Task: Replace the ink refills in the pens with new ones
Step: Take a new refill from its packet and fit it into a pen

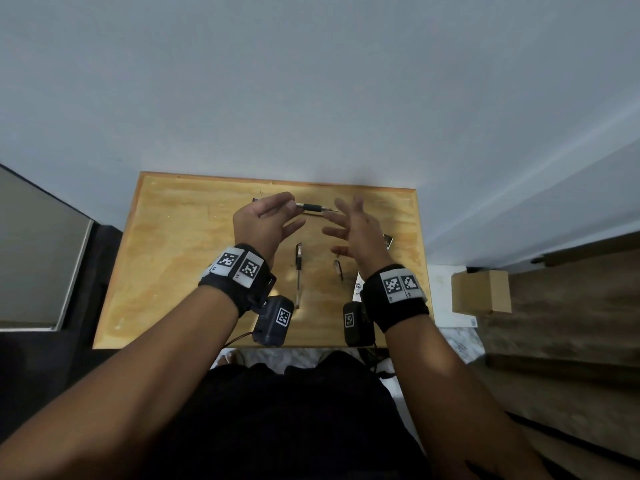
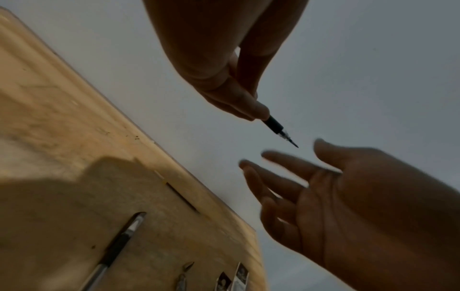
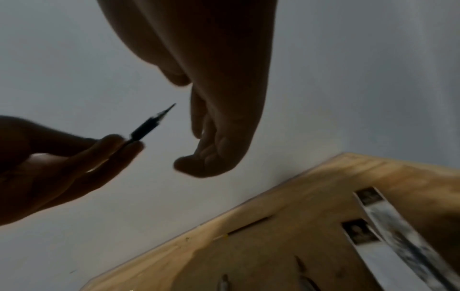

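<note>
The left hand is pinching a pen between thumb and fingertips, holding it level in the air above the far edge of the table, with the black grip and pointed tip sticking out toward the right hand. The right hand is hovering just beside the tip without touching it, its fingers spread apart and holding nothing. Below and between the two hands, a second pen is lying on the table, running from the middle toward the near edge. To its right a small dark pen part is lying on the wood; what it is cannot be told. Near the right edge, white paper packets with dark printed ends are lying side by side.
</note>
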